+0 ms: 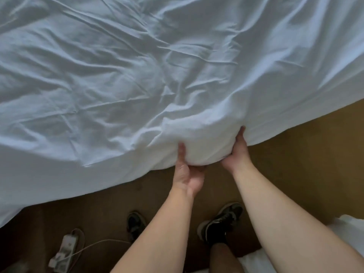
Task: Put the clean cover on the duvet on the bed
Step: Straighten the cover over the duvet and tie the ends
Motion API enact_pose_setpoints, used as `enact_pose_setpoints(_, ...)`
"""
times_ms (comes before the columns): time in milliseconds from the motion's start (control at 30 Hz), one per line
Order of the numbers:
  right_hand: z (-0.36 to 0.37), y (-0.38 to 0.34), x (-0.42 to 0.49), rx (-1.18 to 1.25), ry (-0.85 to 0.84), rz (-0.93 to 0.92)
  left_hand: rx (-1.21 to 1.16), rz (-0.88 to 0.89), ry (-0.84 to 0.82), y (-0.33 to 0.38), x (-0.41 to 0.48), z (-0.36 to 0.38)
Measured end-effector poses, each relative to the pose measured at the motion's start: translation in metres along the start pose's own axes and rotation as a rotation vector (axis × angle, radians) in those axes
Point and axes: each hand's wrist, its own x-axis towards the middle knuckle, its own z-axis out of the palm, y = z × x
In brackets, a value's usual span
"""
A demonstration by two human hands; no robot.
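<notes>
One white power strip [63, 250] lies on the brown floor [295, 154], far left. Next the left grip [187, 172] pinches the bunched near edge of the white cover [137, 75], thumb on top. That bulge sits between both grips; the right grip [236, 152] clutches its other side. Beyond them the cover spreads wrinkled.

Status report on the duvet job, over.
Both gripping: left hand, right hand, on bunched edge of white cover. Fabric wrinkled throughout. On floor: power strip.
</notes>
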Motion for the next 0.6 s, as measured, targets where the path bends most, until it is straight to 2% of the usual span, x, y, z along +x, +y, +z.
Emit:
enact_pose_setpoints(67,-0.013,-0.021,-0.003,0.029,-0.065,0.025,-0.017,-0.05,0.034,-0.039,0.006,0.027)
enact_pose_setpoints(100,-0.022,-0.046,-0.002,0.077,-0.065,-0.03,-0.026,-0.045,0.088,-0.051,0.011,0.038)
enact_pose_setpoints(167,-0.036,-0.114,0.006,0.121,-0.056,-0.19,-0.09,0.039,0.132,-0.057,0.026,0.051)
enact_pose_setpoints(233,-0.042,-0.177,0.016,0.119,-0.034,-0.237,-0.108,0.113,0.134,-0.064,0.038,0.068)
enact_pose_setpoints(400,-0.089,-0.205,0.019,-0.089,0.169,-0.122,-0.168,-0.039,-0.069,-0.158,0.067,0.143)
enact_pose_setpoints(433,-0.094,-0.215,0.016,-0.088,0.156,-0.113,-0.153,-0.029,-0.025,-0.172,0.076,0.155)
enact_pose_setpoints(533,-0.102,-0.281,0.013,0.001,-0.031,-0.139,-0.042,0.081,0.217,-0.195,0.09,0.164)
enact_pose_setpoints(600,-0.089,-0.327,0.015,-0.074,-0.092,-0.211,-0.018,0.138,0.287,-0.205,0.094,0.159)
